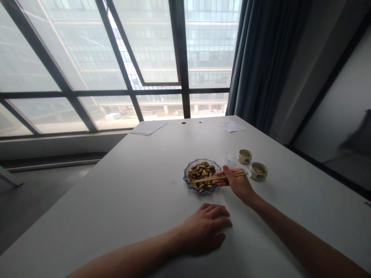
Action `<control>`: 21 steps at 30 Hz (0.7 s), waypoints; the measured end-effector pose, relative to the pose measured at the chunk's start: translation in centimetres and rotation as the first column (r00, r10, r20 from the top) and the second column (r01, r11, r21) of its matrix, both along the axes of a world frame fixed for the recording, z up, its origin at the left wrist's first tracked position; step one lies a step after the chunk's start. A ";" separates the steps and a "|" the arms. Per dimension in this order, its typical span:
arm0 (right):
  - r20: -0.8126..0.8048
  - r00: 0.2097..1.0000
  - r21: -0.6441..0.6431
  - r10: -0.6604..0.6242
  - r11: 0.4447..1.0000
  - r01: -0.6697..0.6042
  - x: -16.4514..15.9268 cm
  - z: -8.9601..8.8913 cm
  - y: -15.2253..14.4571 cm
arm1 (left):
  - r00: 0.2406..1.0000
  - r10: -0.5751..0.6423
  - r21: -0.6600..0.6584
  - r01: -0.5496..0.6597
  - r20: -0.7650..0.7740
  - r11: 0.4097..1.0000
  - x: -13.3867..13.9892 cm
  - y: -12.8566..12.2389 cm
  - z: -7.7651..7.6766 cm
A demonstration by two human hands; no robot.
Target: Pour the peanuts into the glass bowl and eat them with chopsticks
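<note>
A clear glass bowl (186,177) with a scalloped rim sits on the white table (139,200), heaped with tan, knobbly unshelled peanuts (199,170), some darker brown. Nearer, the left hand (204,229) lies palm down, fingers loosely spread and bent. To the right, the right hand (239,185) pinches 2 slim, yellowish chopsticks (205,179), tips over the peanuts. Farther right stand 2 cream cups (245,159) with dark characters.

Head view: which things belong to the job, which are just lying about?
In use:
right hand
pale wooden chopsticks
scalloped clear-glass bowl
tan peanuts

Seemingly just lying about:
small clear cup
nearer round cream cup
farther round cream cup
white paper sheets
</note>
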State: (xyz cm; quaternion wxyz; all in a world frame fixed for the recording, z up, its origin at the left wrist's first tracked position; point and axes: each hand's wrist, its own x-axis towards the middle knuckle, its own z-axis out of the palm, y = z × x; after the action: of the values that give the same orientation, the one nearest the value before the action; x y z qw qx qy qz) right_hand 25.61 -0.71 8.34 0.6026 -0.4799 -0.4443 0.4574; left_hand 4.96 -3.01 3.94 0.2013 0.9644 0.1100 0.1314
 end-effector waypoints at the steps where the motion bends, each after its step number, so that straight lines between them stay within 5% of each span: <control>1: -0.011 1.000 -0.008 -0.003 1.000 0.003 0.1 -0.1 0.0 | 1.000 0.000 0.000 0.000 0.001 1.000 0.0 0.0 0.0; 21: -0.072 0.991 -0.052 -0.109 0.993 0.106 1.4 -1.2 0.3 | 1.000 -0.004 -0.001 0.004 -0.010 1.000 0.0 0.1 0.0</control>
State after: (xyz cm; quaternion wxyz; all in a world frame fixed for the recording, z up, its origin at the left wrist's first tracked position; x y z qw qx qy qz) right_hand 26.97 -0.36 7.10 0.6308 -0.4999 -0.3837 0.4526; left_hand 4.94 -2.89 3.94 0.2013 0.9652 0.1093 0.1261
